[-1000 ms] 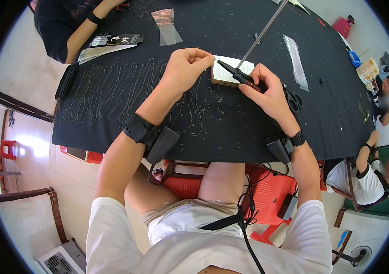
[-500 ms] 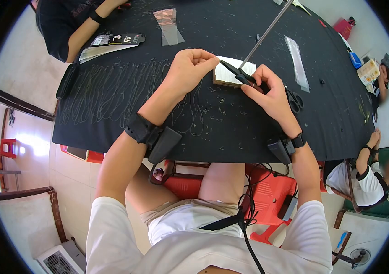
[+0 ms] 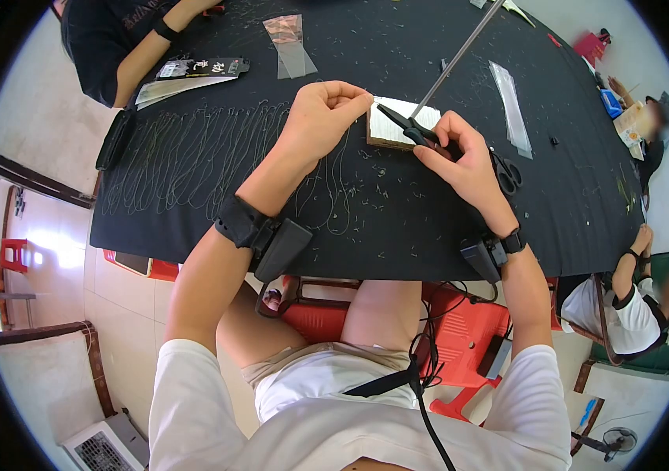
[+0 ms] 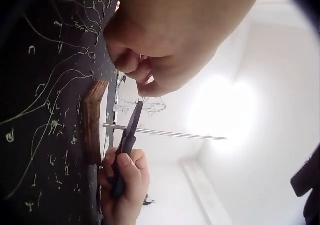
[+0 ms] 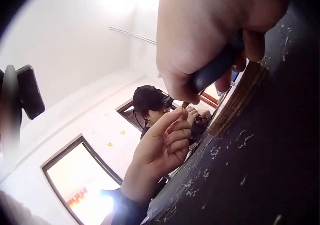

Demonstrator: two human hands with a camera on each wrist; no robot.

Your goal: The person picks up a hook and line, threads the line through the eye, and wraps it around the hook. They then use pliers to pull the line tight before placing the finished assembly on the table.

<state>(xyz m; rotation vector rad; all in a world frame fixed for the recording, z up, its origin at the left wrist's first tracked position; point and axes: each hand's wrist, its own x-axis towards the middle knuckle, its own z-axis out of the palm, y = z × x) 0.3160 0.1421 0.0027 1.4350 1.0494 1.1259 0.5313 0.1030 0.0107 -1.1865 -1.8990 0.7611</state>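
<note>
My left hand (image 3: 325, 118) pinches something fine between thumb and forefinger. In the left wrist view a thin clear line (image 4: 159, 105) loops just below these fingertips. My right hand (image 3: 464, 153) grips black scissors (image 3: 406, 125), whose tip points at the left fingertips and lies close to them. Below the scissors, a wooden block (image 3: 385, 135) with a white ridged top sits on the black cloth. From the block a slim metal rod (image 3: 456, 56) rises at a slant. Right fingers partly hide the scissors' handles.
Many looped lines (image 3: 193, 157) lie in a row at left. Another pair of scissors (image 3: 507, 171) rests beside my right wrist. Clear plastic sleeves (image 3: 511, 110) and a packet (image 3: 291, 47) lie farther back. Short clippings dot the cloth. Other people sit around the table.
Both hands and the scissors moved slightly right with the view, then the left hand drew back a touch to the left. Both grips look the same.
</note>
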